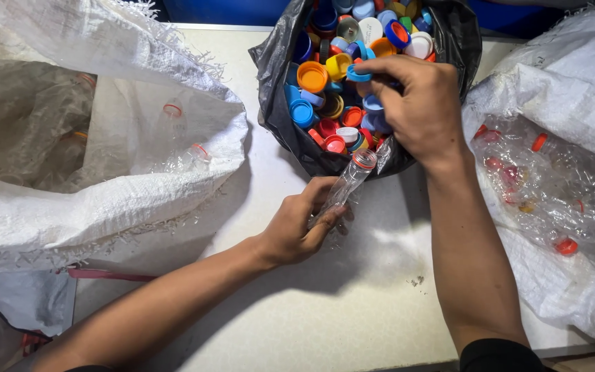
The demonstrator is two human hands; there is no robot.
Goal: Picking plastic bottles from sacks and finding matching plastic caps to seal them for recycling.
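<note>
While the left hand gripped a clear plastic bottle low on its body, tilting the neck up toward the black bag, the bottle's mouth looked open, with only a red ring left around it. The right hand hovered over that bag, thumb and fingers pinched on a blue cap just above the heap of coloured caps already lying inside. So for this one bottle the uncapping looked done, and the cap only needed letting go. To the person's right, a white woven sack held many bottles that seemed to have red caps on them, which I judged was the work left. The sack on the left held bottles too; a few red rings showed, but I could not tell whether caps remained.
</note>
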